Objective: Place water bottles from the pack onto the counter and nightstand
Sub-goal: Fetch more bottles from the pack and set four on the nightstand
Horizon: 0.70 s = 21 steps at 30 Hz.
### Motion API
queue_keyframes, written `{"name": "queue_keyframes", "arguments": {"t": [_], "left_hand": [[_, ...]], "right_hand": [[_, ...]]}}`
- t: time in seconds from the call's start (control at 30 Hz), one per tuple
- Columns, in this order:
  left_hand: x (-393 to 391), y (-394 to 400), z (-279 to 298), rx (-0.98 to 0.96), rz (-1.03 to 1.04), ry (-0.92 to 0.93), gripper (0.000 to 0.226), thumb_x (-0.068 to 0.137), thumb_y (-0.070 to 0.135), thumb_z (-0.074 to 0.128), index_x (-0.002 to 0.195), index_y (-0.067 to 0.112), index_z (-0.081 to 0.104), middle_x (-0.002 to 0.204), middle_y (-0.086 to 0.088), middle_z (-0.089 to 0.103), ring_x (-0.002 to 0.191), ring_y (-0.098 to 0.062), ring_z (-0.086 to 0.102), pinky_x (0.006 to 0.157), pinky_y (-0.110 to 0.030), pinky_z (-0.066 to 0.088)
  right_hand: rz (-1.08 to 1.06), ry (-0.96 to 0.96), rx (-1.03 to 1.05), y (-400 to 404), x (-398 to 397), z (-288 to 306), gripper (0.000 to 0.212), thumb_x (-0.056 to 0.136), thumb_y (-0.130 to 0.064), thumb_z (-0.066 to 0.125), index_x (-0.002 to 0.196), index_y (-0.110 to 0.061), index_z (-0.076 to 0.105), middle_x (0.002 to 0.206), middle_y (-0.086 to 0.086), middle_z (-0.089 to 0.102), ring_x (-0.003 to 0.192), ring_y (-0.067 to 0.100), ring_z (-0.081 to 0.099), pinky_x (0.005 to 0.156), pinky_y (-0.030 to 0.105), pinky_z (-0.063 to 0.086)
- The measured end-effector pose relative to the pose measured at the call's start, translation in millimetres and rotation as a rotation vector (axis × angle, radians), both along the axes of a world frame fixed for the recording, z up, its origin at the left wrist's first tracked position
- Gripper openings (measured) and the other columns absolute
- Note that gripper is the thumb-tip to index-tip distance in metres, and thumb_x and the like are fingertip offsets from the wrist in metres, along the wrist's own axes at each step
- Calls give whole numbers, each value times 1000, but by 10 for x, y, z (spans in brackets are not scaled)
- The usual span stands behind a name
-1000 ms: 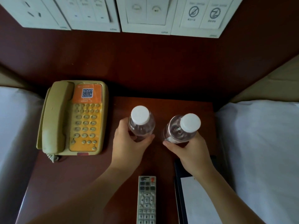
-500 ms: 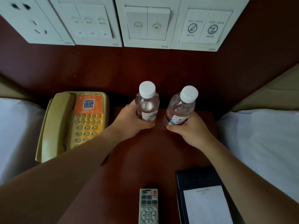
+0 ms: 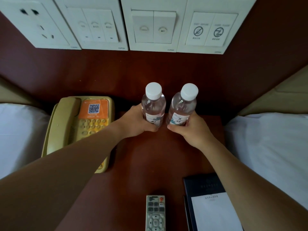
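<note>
Both bottles sit upright at the back of the nightstand (image 3: 150, 164) — left hand (image 3: 136, 124) wrapped round the left bottle (image 3: 153, 105), right hand (image 3: 193, 129) gripping the right bottle (image 3: 181, 107), next to the phone (image 3: 80, 127).

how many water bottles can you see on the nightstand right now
2. The left bottle is in the left hand; the right bottle is in the right hand, side by side near the back.

The bases of both water bottles (image 3: 153, 104) are hidden by the gripping hands. The remote control (image 3: 155, 213) and notepad (image 3: 215, 212) are cut off by the bottom edge. The switch-panel (image 3: 208, 29) lettering is too small to be read.
</note>
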<state>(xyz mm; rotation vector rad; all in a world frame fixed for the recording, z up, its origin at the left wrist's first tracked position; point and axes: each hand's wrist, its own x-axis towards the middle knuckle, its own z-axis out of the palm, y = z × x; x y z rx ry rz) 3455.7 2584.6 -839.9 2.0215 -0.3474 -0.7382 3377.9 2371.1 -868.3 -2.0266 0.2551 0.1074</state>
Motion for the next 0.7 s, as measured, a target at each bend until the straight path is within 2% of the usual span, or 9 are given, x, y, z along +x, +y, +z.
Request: {"name": "queue_keyframes", "arguments": {"t": [0.07, 0.17, 0.23, 0.4, 0.6, 0.63, 0.7], "left_hand": [[-31, -31, -17, 15, 20, -30, 48, 60, 17, 84, 105, 25, 67, 92, 14, 76, 96, -6, 71, 96, -41, 55], [-51, -81, -55, 22, 59, -42, 57, 60, 24, 83, 114, 25, 66, 105, 9, 75, 113, -21, 64, 105, -50, 47], [-55, -87, -76, 49, 68, -47, 62, 58, 29, 82, 118, 29, 65, 111, 9, 73, 120, -26, 58, 106, -50, 44], [-66, -89, -112, 38, 90, -25, 68, 57, 35, 82, 122, 33, 62, 115, 7, 71, 123, -26, 55, 105, -49, 46], [-60, -80, -144, 7, 89, 0, 72, 56, 35, 83, 124, 35, 61, 119, 6, 69, 125, -26, 54, 106, -50, 46], [-61, -78, -143, 1, 86, 5, 75, 55, 35, 84, 126, 35, 59, 121, 5, 68, 126, -25, 54, 106, -50, 45], [-101, -67, -128, -25, 108, 15, 84, 52, 37, 86, 130, 35, 54, 123, 7, 67, 123, -18, 57, 104, -46, 49]], "right_hand": [[-24, -15, -1, 37, -13, -5, 73, 69, -35, 86, 133, -38, 51, 100, -45, 62, 99, -22, 57, 83, 11, 42], [-30, -35, -16, 54, -21, 1, 76, 69, -37, 85, 136, -35, 50, 103, -37, 63, 98, -19, 58, 85, 13, 44], [-23, -33, -28, 54, -22, 8, 74, 70, -37, 85, 135, -34, 51, 103, -36, 63, 99, -20, 58, 84, 12, 44], [-34, -33, -27, 69, -22, 15, 72, 70, -37, 84, 134, -32, 52, 103, -35, 64, 101, -17, 59, 84, 13, 45], [-42, 2, 5, 114, -38, 88, 76, 61, -53, 77, 131, -43, 48, 103, -52, 57, 99, -27, 54, 81, 11, 42], [-40, 12, 24, 119, -39, 100, 77, 61, -52, 78, 131, -42, 48, 107, -47, 60, 103, -23, 56, 84, 14, 46], [-43, 39, 79, 118, -41, 114, 84, 61, -40, 86, 135, -36, 46, 119, -27, 65, 112, -7, 61, 95, 30, 53]]}}
